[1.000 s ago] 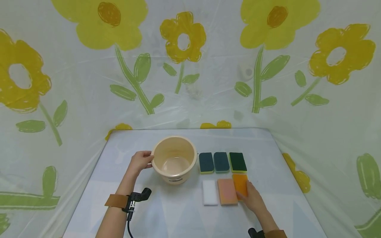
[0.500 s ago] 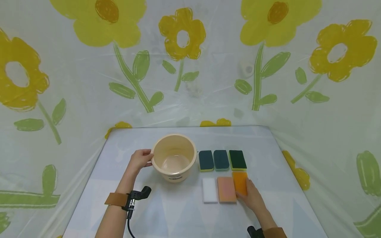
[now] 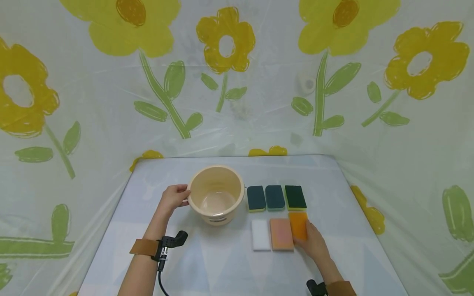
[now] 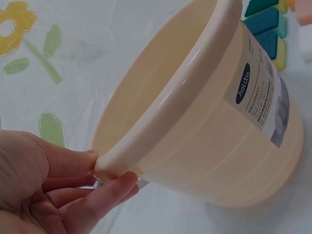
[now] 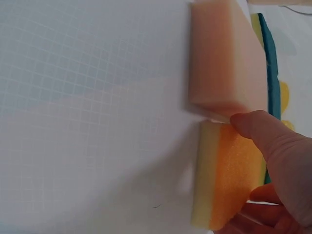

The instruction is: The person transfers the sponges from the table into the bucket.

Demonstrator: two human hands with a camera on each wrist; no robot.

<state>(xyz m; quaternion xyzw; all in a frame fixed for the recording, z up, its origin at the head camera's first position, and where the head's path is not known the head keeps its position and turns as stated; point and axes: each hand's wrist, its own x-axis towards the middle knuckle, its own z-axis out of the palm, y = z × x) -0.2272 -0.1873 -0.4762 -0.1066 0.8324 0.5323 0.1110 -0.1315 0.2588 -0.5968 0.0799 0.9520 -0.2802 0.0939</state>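
A cream plastic bucket (image 3: 217, 220) stands on the left half of the table. My left hand (image 3: 173, 197) pinches its rim at the left side; in the left wrist view the thumb lies on top and fingers are underneath. With thumb and fingers on opposite edges, my right hand (image 3: 314, 243) grips an orange sponge (image 3: 298, 225) at the right end of the front row. The right wrist view shows this sponge's pale layer on the table side, and my thumb touching the gap beside a pink sponge (image 5: 224, 58). Some right fingers are hidden behind the orange sponge.
A white sponge (image 3: 261, 235) lies left of the pink one. Behind them, two teal-topped sponges (image 3: 256, 198) and a dark green one (image 3: 295, 197) form a back row, beside the bucket. A flower-printed sheet (image 3: 259, 123) hangs beyond the table's far edge.
The head view has tilted slightly, so everything sits a little higher in it. Both hands keep their holds, on the bucket rim and on the orange sponge.
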